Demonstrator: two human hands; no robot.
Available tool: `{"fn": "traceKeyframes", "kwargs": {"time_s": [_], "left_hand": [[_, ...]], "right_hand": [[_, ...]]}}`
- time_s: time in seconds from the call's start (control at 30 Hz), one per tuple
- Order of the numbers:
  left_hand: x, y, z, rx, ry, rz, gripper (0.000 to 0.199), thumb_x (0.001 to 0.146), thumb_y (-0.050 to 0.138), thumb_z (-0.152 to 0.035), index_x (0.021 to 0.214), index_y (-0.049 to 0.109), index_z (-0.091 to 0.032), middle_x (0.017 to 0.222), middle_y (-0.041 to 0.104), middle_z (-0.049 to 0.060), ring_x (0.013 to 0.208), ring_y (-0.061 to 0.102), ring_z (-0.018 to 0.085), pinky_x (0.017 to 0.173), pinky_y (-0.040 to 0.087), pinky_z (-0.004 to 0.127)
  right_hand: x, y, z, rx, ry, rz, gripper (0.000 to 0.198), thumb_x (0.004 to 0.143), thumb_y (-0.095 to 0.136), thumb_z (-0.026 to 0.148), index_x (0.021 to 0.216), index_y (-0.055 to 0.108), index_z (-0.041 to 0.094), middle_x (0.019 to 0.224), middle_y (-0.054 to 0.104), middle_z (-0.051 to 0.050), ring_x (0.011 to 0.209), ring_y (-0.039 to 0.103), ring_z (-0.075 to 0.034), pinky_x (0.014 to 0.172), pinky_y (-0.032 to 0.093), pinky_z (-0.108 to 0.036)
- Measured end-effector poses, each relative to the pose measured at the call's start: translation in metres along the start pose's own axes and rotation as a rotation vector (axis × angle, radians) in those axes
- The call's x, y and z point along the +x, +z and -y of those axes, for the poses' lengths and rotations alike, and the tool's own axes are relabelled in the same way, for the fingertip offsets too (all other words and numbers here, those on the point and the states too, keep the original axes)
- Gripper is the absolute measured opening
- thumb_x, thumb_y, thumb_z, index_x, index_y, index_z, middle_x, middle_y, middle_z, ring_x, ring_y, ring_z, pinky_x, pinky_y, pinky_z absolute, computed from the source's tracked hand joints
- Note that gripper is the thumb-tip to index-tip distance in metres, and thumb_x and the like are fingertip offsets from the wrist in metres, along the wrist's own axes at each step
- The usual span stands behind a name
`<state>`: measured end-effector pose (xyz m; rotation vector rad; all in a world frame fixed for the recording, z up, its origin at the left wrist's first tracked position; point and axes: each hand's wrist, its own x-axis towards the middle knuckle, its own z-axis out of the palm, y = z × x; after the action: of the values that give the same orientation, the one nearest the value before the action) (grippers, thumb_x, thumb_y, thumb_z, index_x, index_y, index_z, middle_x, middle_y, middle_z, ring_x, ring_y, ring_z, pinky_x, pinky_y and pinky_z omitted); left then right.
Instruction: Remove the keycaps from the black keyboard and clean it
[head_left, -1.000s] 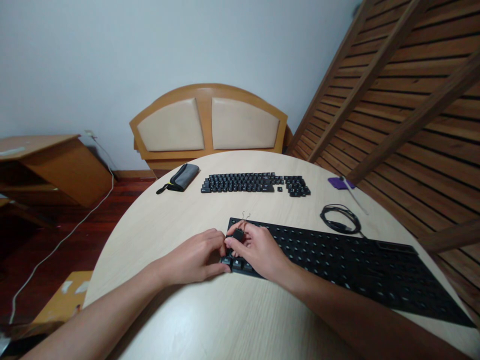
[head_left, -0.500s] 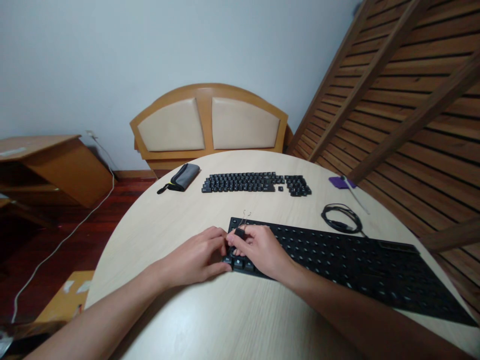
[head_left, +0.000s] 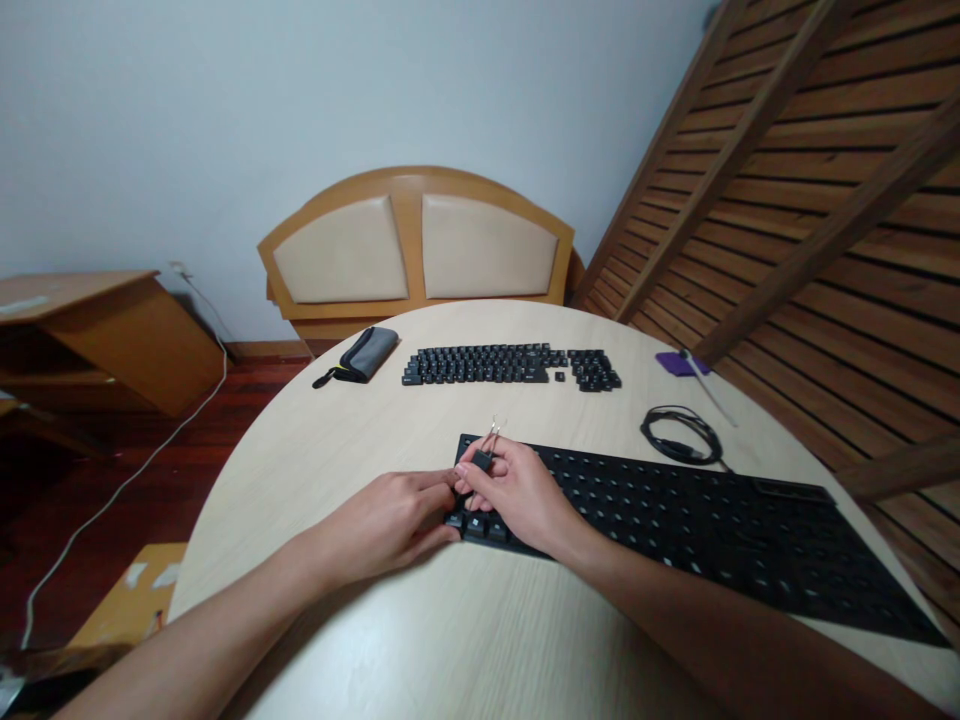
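A black keyboard lies slanted across the table, most of its key posts bare. Several keycaps sit in its bottom left corner. My right hand is closed over the left end of the keyboard. Between its thumb and fingers is a wire keycap puller with a black grip, its thin wire ends pointing up and away from me. My left hand grips the keyboard's left edge, thumb at the near corner and fingers curled beside the right fingertips. What lies under the fingertips is hidden.
Loose black keycaps are laid out in rows farther back. A grey pouch lies left of them. At the right are a coiled cable, a purple cloth and a thin white-handled brush-like stick. A slatted wooden panel borders the table.
My right hand has turned the keycap puller slightly, so its wire ends sit a little farther right. My left hand has barely moved, and the keyboard stays in place.
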<state>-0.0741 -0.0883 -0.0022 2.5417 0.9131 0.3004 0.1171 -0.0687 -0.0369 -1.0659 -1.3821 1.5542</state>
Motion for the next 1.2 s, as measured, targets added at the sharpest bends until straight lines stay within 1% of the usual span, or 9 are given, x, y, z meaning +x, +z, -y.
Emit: {"fn": "traceKeyframes", "kwargs": {"time_s": [0.2,0.3,0.4,0.53,0.67,0.73,0.83,0.97,1.2], "left_hand": [[-0.003,0.002,0.006,-0.007,0.043,-0.002,0.017,0.102,0.047,-0.032,0.099,0.058,-0.019,0.095,0.066,0.007,0.078,0.065,0.020,0.070,0.051,0.031],[-0.005,0.003,0.011,-0.001,0.020,-0.003,0.024,0.103,0.046,-0.037,0.109,0.058,-0.018,0.087,0.068,0.006,0.071,0.067,0.019,0.066,0.050,0.030],[-0.006,0.000,0.018,-0.044,-0.016,-0.015,0.024,0.101,0.051,-0.040,0.107,0.060,-0.019,0.088,0.073,0.006,0.073,0.070,0.019,0.067,0.051,0.028],[-0.006,-0.007,0.029,-0.158,-0.115,-0.148,0.020,0.095,0.062,-0.039,0.100,0.064,-0.020,0.107,0.076,0.007,0.091,0.072,0.022,0.078,0.056,0.032],[0.000,-0.011,0.049,-0.201,-0.299,-0.364,0.025,0.092,0.062,-0.042,0.102,0.067,-0.020,0.103,0.076,0.008,0.088,0.072,0.022,0.072,0.058,0.033],[0.008,-0.015,0.063,-0.138,-0.353,-0.422,0.029,0.090,0.062,-0.047,0.099,0.068,-0.020,0.101,0.076,0.008,0.083,0.071,0.022,0.069,0.057,0.033],[0.023,-0.021,0.089,0.141,-0.412,-0.436,0.032,0.091,0.060,-0.051,0.096,0.069,-0.021,0.097,0.075,0.006,0.072,0.068,0.021,0.071,0.054,0.034],[0.038,-0.024,0.121,0.475,-0.386,-0.487,0.026,0.093,0.059,-0.044,0.097,0.069,-0.021,0.103,0.072,0.008,0.096,0.066,0.027,0.075,0.052,0.034],[0.036,-0.017,0.141,0.571,-0.426,-0.526,0.024,0.094,0.058,-0.042,0.100,0.070,-0.023,0.111,0.070,0.008,0.107,0.059,0.029,0.083,0.052,0.036]], "right_hand": [[0.001,0.000,0.000,0.026,0.000,-0.035,0.022,0.083,0.072,0.035,0.090,0.060,0.018,0.072,0.071,0.000,0.054,0.064,-0.009,0.052,0.053,-0.019],[0.001,-0.002,0.001,0.035,0.003,-0.055,0.025,0.082,0.073,0.038,0.090,0.060,0.017,0.071,0.071,0.000,0.053,0.065,-0.009,0.050,0.052,-0.019],[0.002,-0.002,0.002,0.051,-0.012,-0.068,0.029,0.081,0.074,0.041,0.089,0.059,0.017,0.071,0.072,-0.001,0.053,0.065,-0.009,0.049,0.052,-0.018],[0.004,-0.003,0.001,0.079,-0.057,-0.138,0.027,0.083,0.072,0.040,0.090,0.059,0.017,0.074,0.072,-0.001,0.054,0.065,-0.009,0.052,0.052,-0.017],[0.005,-0.002,0.000,0.074,-0.055,-0.138,0.024,0.084,0.071,0.038,0.089,0.059,0.018,0.074,0.072,-0.002,0.055,0.065,-0.009,0.052,0.051,-0.017],[0.004,-0.001,0.000,0.071,-0.051,-0.128,0.023,0.085,0.071,0.037,0.089,0.060,0.017,0.073,0.072,-0.002,0.054,0.064,-0.008,0.051,0.051,-0.017],[0.003,0.000,0.001,0.066,-0.037,-0.121,0.022,0.085,0.071,0.035,0.089,0.060,0.017,0.072,0.071,-0.001,0.053,0.064,-0.008,0.051,0.051,-0.017],[0.002,0.000,0.001,0.049,-0.026,-0.105,0.025,0.084,0.071,0.039,0.090,0.060,0.017,0.072,0.071,-0.001,0.053,0.064,-0.009,0.051,0.051,-0.018],[0.003,-0.001,-0.003,0.035,-0.052,-0.070,0.033,0.082,0.072,0.047,0.092,0.059,0.018,0.075,0.071,-0.002,0.055,0.065,-0.011,0.051,0.054,-0.021]]}}
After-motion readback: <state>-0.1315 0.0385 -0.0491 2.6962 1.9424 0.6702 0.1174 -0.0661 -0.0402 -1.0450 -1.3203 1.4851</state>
